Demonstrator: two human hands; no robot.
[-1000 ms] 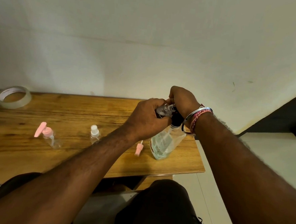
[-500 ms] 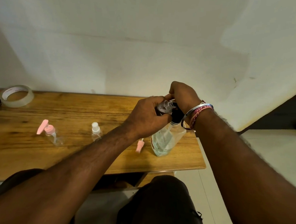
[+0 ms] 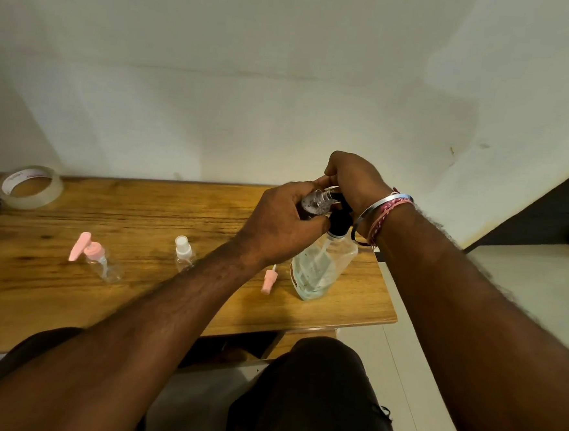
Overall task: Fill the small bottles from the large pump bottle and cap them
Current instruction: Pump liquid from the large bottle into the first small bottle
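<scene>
Clear small bottle [image 3: 315, 204] gripped in left hand [image 3: 284, 223], right hand [image 3: 354, 181] curled over pump bottle [image 3: 320, 268]

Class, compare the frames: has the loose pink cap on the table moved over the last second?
No. The pink cap lies in the same spot just left of the pump bottle's base, near the table's front edge; only the camera shifted slightly.
</scene>
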